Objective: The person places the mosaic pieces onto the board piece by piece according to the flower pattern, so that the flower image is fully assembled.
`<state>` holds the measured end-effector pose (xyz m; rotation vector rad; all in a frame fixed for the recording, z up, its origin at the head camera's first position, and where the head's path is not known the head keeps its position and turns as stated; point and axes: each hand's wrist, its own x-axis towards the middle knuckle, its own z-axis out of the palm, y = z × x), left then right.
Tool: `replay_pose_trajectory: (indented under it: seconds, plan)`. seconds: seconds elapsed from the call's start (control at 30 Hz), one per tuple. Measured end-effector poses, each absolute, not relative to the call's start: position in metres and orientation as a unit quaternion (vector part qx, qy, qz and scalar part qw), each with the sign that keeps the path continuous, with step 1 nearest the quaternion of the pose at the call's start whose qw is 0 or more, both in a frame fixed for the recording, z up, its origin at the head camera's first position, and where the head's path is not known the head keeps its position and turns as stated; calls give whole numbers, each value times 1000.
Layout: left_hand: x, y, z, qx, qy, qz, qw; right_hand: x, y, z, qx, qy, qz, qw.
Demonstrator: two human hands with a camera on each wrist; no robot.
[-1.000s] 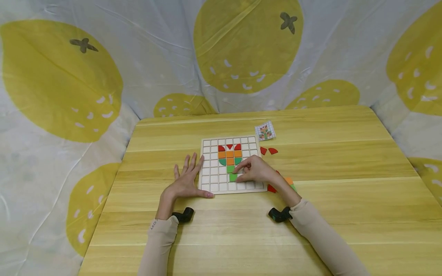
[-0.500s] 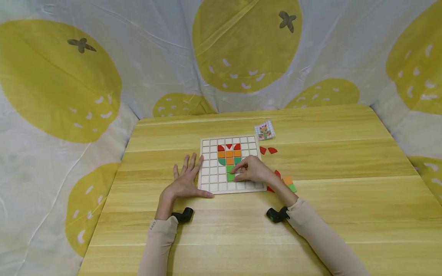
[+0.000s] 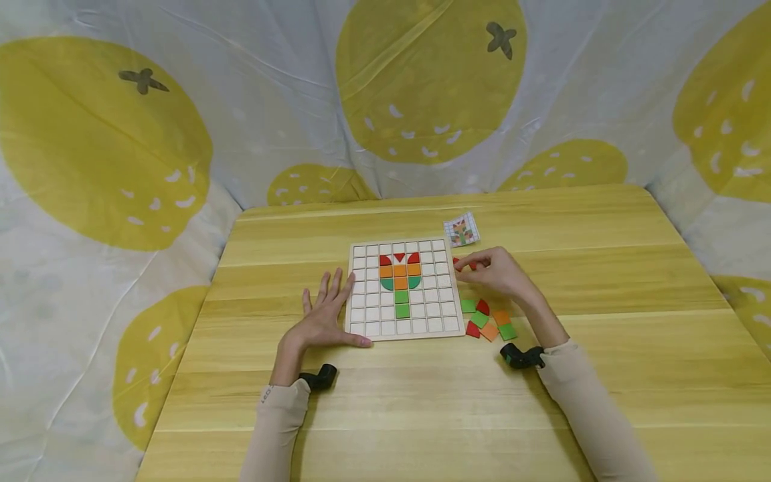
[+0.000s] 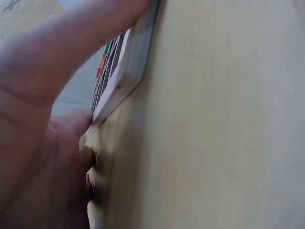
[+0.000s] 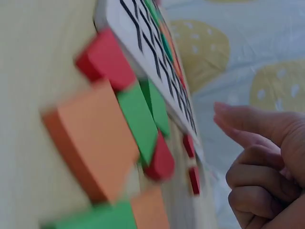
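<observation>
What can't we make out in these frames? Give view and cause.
Head: outlines of the two red pieces right of the board, partly covered by the right grip; contact unclear.
Head: fine details on the printed card, too small.
Head: lettering on the left sleeve, too small.
Left wrist: most of the board, behind the left grip and past the top edge.
Right wrist: nearest green piece, blurred, cut by the bottom edge.

The board (image 3: 432, 294) looks matt wood, the backdrop (image 3: 280, 100) creased cloth.

The head view looks forward and down from above; both low, close wrist views share the board (image 3: 430, 294).
</observation>
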<state>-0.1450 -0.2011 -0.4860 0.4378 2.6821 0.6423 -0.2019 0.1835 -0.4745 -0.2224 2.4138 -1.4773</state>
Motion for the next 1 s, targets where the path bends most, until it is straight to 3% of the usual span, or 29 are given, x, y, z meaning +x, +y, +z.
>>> replay_pose_trajectory:
  seconds: [0.23, 0.6, 1.0]
  plan:
    - [-143, -202, -485, 155, 945, 230, 171, -210, 212, -483, -8, 844, -524, 118]
    - [-142, -201, -484, 157, 944, 234, 172, -217, 204, -491, 32, 873, -476, 100]
    - [-143, -201, -483, 157, 943, 239, 173, -218, 213, -488, -3, 846, -512, 153]
